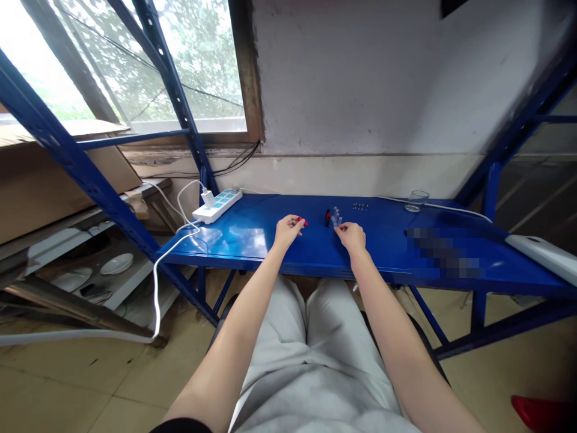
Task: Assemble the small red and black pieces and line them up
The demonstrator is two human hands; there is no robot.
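Red piece [303, 222] aside, our head view shows a power strip [217, 206], a glass [416, 201] and clear tubes [336, 215] beside a dark piece [327, 217] on the table [383, 240]. Small and bright, the red piece sits pinched at our left hand's [287, 230] fingertips; our right hand [352, 236] is at the clear tubes, whether pinching one we cannot tell.

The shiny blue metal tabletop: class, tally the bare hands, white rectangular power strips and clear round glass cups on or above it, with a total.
Bare hands: 2 (left hand, right hand)
White rectangular power strip: 1
Clear round glass cup: 1
Total: 4
Left out: small clear pieces by the right hand, too small to count.
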